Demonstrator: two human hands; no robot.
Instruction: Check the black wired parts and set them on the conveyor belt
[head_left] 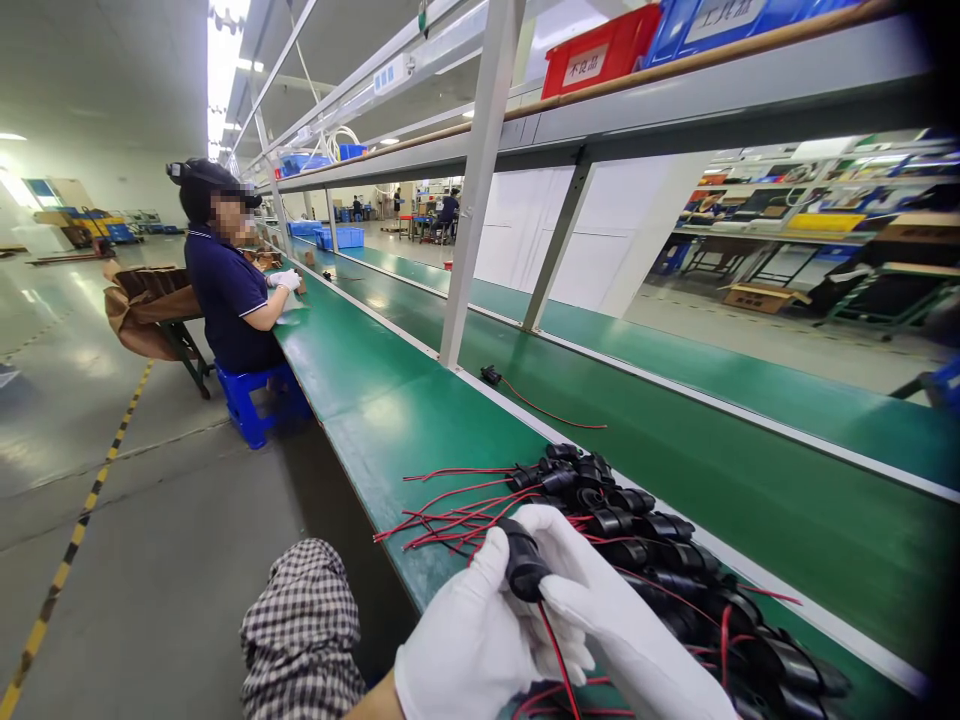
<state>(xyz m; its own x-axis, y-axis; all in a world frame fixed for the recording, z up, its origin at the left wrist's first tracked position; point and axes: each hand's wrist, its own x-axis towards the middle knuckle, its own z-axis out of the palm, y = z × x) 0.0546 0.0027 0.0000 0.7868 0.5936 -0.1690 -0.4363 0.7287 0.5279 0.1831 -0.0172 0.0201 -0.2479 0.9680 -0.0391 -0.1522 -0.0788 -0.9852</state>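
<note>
Both my hands wear white gloves and hold one black cylindrical part [524, 562] between them, low in the middle of the head view. My left hand [476, 630] grips it from the left with the thumb along its side. From the right, my right hand [600, 600] closes its fingers round it. A red and black wire [556, 655] hangs down from the part. Beside and beyond my hands lies a pile of similar black parts [630, 525], with red wires [457, 515] spread to the left on the green bench.
A single black part [491, 375] with a red wire lies on the green strip [675, 440] beyond the white rail. A metal post [476, 190] rises from the bench. A seated person [225, 280] works farther along at left. Bins [600, 55] stand on the overhead shelf.
</note>
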